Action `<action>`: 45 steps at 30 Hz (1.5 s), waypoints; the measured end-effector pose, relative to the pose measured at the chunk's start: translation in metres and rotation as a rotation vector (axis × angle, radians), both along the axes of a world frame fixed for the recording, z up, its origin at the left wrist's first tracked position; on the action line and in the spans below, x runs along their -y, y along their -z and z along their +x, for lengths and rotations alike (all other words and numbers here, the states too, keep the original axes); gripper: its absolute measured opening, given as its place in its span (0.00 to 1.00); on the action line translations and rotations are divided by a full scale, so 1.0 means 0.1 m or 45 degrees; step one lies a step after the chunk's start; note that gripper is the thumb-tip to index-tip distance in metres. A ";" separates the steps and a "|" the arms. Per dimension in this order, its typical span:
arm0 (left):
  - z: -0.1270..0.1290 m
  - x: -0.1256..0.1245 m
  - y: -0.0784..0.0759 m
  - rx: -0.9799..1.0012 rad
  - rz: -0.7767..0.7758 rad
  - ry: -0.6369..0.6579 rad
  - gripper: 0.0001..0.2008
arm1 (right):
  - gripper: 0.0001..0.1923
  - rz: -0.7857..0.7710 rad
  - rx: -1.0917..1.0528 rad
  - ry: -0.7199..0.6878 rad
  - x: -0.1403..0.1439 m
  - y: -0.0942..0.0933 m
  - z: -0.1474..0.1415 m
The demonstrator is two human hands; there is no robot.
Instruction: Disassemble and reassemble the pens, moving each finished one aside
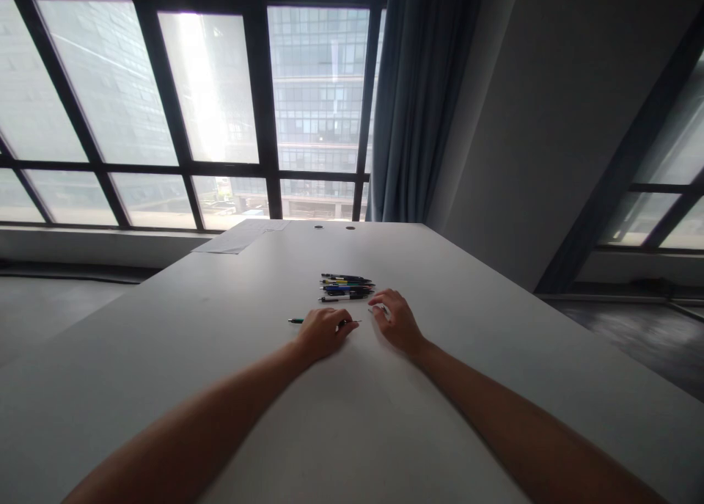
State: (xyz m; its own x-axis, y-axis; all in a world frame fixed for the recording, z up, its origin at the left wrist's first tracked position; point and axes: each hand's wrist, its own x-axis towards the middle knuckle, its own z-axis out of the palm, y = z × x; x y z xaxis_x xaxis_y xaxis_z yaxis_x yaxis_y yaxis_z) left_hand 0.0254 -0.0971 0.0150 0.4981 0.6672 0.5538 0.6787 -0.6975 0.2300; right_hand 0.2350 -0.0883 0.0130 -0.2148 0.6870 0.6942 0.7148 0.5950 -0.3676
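I am pinching the green pen (298, 320) in my left hand (323, 333); my right hand (397, 320), fingers loosely curled, is resting near the pen pile (346, 287), already gathered on the tabletop (220, 342).

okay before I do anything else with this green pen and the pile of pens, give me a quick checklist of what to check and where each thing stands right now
1. Left hand on the green pen: ok, it lies over the pen, whose ends stick out on both sides.
2. Firm grip on that pen: cannot tell, the hand hides the fingers' hold.
3. Right hand free: cannot tell, something small and pale shows at its fingertips, too small to make out.
4. Pile of pens gathered together: ok, they lie side by side just beyond both hands.
5. Table space around the hands: ok, bare on both sides.
6. Paper sheet out of the way: ok, at the far edge.
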 end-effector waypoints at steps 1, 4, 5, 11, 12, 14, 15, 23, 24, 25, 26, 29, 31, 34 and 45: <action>0.00 0.00 0.00 -0.003 -0.003 -0.010 0.16 | 0.06 0.024 0.027 -0.105 0.03 -0.02 -0.02; -0.01 0.00 -0.01 0.002 -0.013 -0.006 0.16 | 0.07 0.042 0.131 -0.314 0.13 -0.06 -0.09; -0.01 0.00 -0.01 0.006 -0.016 -0.008 0.16 | 0.08 0.038 0.156 -0.342 0.16 -0.06 -0.11; -0.01 0.00 -0.01 0.015 -0.038 -0.004 0.14 | 0.10 -0.031 0.210 -0.312 0.17 -0.06 -0.15; -0.02 0.00 -0.01 0.016 -0.042 -0.008 0.14 | 0.09 -0.040 0.204 -0.273 0.16 -0.06 -0.15; -0.02 0.01 -0.01 0.024 -0.050 -0.037 0.13 | 0.08 -0.033 0.160 -0.162 0.14 -0.05 -0.14; -0.01 0.01 -0.02 0.032 -0.055 -0.057 0.12 | 0.07 -0.022 0.125 -0.102 0.12 -0.04 -0.13; 0.00 0.02 -0.03 0.023 -0.037 -0.129 0.14 | 0.05 -0.023 -0.144 0.126 -0.06 0.01 0.01; -0.01 0.02 -0.03 0.011 -0.028 -0.125 0.15 | 0.05 -0.030 -0.148 0.114 -0.07 0.01 0.02; -0.01 0.01 -0.02 0.005 -0.021 -0.126 0.15 | 0.05 -0.034 -0.145 0.097 -0.08 0.02 0.02; -0.01 0.01 -0.02 0.006 -0.017 -0.133 0.15 | 0.05 -0.036 -0.140 0.082 -0.08 0.02 0.03; -0.01 0.01 -0.02 0.044 -0.005 -0.152 0.14 | 0.06 -0.036 -0.122 0.094 -0.07 0.02 0.03; -0.01 0.01 -0.02 0.081 -0.001 -0.159 0.14 | 0.08 -0.041 -0.113 0.118 -0.06 0.01 0.02; -0.01 0.03 -0.04 0.124 -0.011 -0.186 0.14 | 0.12 -0.054 -0.108 0.109 -0.04 0.00 0.02; -0.01 0.04 -0.08 0.264 -0.085 -0.410 0.09 | 0.02 -0.061 0.022 -0.034 0.05 0.00 -0.02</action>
State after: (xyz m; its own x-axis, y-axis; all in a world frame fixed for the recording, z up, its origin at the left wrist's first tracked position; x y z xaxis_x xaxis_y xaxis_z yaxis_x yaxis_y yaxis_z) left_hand 0.0240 -0.1007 0.0228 0.1391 0.8093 0.5707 0.7946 -0.4351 0.4234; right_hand 0.2328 -0.0934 0.0134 -0.2451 0.7133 0.6566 0.7055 0.5958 -0.3838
